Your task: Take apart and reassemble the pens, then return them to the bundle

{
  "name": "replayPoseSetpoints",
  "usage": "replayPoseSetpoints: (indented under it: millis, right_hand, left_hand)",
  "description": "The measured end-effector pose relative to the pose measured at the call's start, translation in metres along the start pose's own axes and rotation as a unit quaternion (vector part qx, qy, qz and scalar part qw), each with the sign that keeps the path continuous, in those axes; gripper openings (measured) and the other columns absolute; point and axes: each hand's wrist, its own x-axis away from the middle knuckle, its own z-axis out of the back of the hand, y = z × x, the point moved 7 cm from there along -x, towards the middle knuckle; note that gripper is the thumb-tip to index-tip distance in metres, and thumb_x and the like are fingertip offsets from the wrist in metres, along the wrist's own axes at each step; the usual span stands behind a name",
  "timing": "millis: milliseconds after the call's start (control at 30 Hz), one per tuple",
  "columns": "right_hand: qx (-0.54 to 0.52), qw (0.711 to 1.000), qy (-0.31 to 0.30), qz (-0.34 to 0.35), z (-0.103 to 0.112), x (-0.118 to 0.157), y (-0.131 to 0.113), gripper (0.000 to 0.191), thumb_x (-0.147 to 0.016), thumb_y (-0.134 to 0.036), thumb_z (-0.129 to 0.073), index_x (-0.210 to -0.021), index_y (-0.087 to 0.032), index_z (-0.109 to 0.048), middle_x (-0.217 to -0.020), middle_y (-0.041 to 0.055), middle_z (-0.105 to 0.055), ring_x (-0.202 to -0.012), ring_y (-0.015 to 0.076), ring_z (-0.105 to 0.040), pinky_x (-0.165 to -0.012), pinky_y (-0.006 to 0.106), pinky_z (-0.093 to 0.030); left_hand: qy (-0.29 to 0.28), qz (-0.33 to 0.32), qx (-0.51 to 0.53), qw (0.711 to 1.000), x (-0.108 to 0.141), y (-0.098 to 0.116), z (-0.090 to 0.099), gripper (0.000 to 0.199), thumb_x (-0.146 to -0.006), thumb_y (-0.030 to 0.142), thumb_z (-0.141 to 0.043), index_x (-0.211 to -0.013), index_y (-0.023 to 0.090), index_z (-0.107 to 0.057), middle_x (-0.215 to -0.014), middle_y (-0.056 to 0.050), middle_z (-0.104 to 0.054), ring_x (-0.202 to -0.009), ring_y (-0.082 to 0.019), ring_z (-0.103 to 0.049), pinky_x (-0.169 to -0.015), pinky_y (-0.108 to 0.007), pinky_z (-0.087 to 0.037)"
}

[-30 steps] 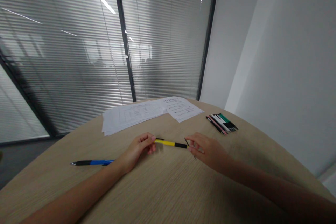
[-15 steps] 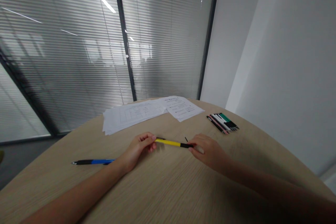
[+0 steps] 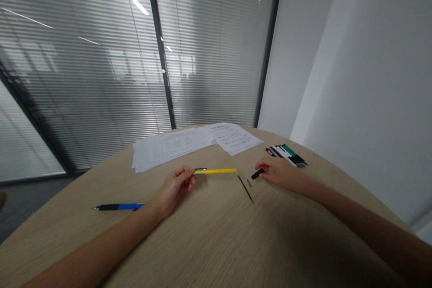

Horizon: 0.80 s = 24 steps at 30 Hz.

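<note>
Papers [image 3: 175, 144] are spread far on the bench [image 3: 202, 243]; the pens [image 3: 294, 155] are partly hidden by the right hand [image 3: 275, 172], the blue pen [image 3: 123, 207] by the left arm [image 3: 114, 245]. The refill [image 3: 245, 188] is seen between. Yellow barrel [image 3: 219, 171] pinched in the left hand [image 3: 177, 184], black grip [image 3: 257, 174] in the right, apart.

The single head view looks forward and down across the tabletop [image 3: 209, 243] from its near side

Bare left hand [image 3: 173, 189], bare right hand [image 3: 280, 173], slim fingers [image 3: 184, 173], uncovered wrists [image 3: 158, 208], slender left forearm [image 3: 118, 236], slender right forearm [image 3: 351, 211], both bare as far as visible
</note>
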Motion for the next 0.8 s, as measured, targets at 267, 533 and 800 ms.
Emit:
replayPoseSetpoints:
  millis: [267, 533, 800]
  right_hand:
    - [0.051, 0.997, -0.049, 0.013, -0.021, 0.0, 0.011, 0.018, -0.067, -0.01, -0.052, -0.08, -0.013, -0.064, -0.076, 0.0049, -0.062, -0.069, 0.0146, -0.055, -0.063, 0.024, -0.04]
    - [0.055, 0.997, -0.052, 0.026, -0.024, -0.001, 0.011, 0.02, -0.067, -0.011, -0.052, -0.082, -0.014, -0.064, -0.081, 0.0059, -0.063, -0.074, 0.0153, -0.055, -0.066, 0.024, -0.04]
    - [0.07, 0.997, -0.021, 0.026, -0.012, -0.001, 0.005, 0.028, -0.066, -0.007, -0.051, -0.091, -0.013, -0.061, -0.077, 0.0054, -0.061, -0.069, 0.0148, -0.054, -0.063, 0.025, -0.04]
  left_hand:
    - [-0.033, 0.003, -0.058, 0.998, 0.003, -0.003, -0.008, 0.024, -0.06, 0.033, -0.064, -0.06, 0.013, -0.051, -0.048, 0.003, -0.051, -0.043, -0.006, -0.042, -0.044, -0.018, -0.031]
    - [-0.048, 0.002, -0.065, 0.997, 0.004, -0.002, -0.01, 0.023, -0.06, 0.032, -0.064, -0.059, 0.014, -0.051, -0.048, 0.003, -0.052, -0.044, -0.007, -0.042, -0.044, -0.019, -0.031]
    - [-0.051, 0.006, -0.065, 0.997, 0.003, -0.003, -0.01, 0.022, -0.061, 0.033, -0.063, -0.059, 0.014, -0.051, -0.048, 0.003, -0.052, -0.044, -0.007, -0.042, -0.045, -0.02, -0.03]
